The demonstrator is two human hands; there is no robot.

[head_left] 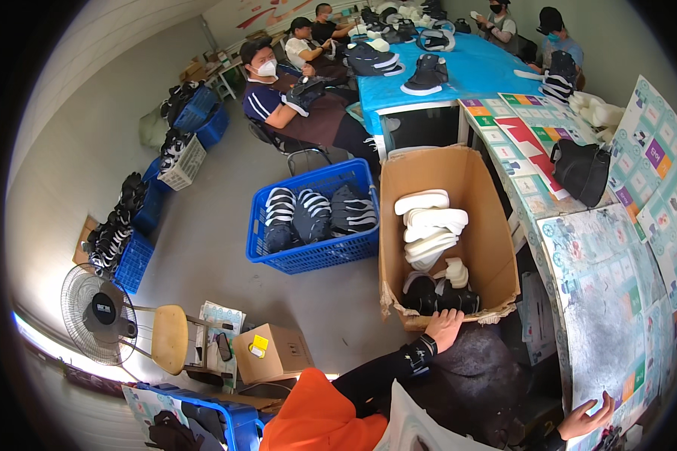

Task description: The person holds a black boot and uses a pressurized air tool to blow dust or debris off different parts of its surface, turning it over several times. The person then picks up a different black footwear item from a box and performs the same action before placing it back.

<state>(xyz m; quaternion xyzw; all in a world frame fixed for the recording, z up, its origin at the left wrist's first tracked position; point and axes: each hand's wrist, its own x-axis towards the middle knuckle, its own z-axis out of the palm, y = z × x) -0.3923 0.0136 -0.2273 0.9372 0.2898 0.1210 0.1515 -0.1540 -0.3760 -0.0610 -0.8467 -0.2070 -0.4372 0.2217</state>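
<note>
My left hand (445, 328) is at the near edge of a worn brown cardboard box (496, 248), its fingers hooked over the rim. Just beyond those fingers, black shoe uppers (421, 295) lie in the bottom of the box. Farther in is a stack of white shoe soles (433, 223). My right hand (585, 419) is over the lower right edge of the worktable (609, 301), fingers apart and slightly bent, with nothing seen in it.
A blue basket (312, 259) of black-and-white shoe uppers stands left of the box. A black shoe upper (581, 171) sits on the paper-covered table. Several people work around a blue-covered table (474, 68). A fan (98, 312) and a chair (169, 338) stand at the left.
</note>
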